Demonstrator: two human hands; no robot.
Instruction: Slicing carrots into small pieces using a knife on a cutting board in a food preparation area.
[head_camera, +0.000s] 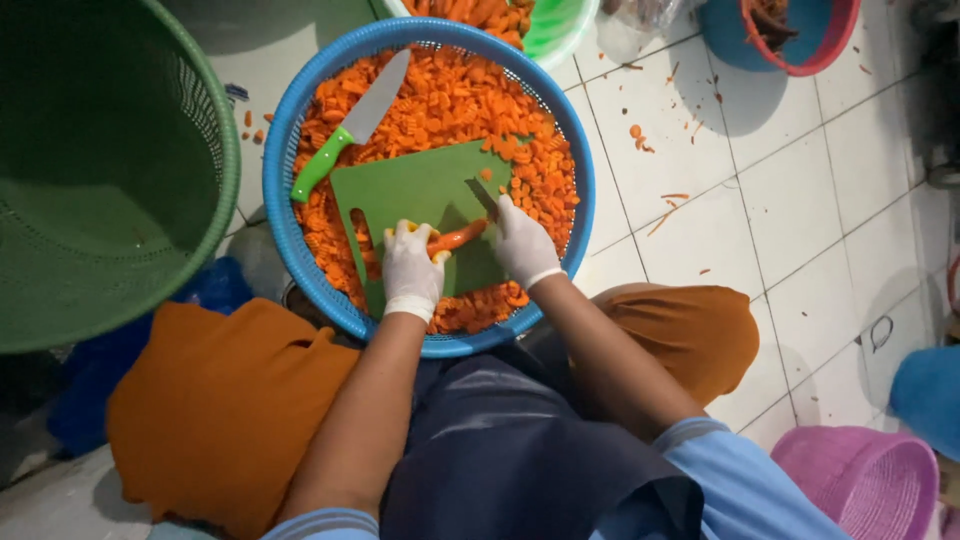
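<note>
Looks like a bulk food-prep kitchen, worked at floor level: white tiled floor (800, 200) strewn with carrot scraps, blue basket (285, 225) heaped with crinkle-cut carrot slices (440, 100), green cutting board (420, 190) and knife (352, 125) inside, more plastic baskets left, far and near right.

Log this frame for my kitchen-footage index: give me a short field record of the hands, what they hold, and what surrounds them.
left hand: white-gloved left hand pins a carrot on the board
right hand: white-gloved right hand grips a cutting knife, blade at the carrot
board: green cutting board lying across a blue basket
basket contents: crinkle-cut carrot slices
spare tool: green-handled knife resting on the slices
nearby: large green basket at left, pink basket lower right, white tiled floor with carrot scraps
</note>
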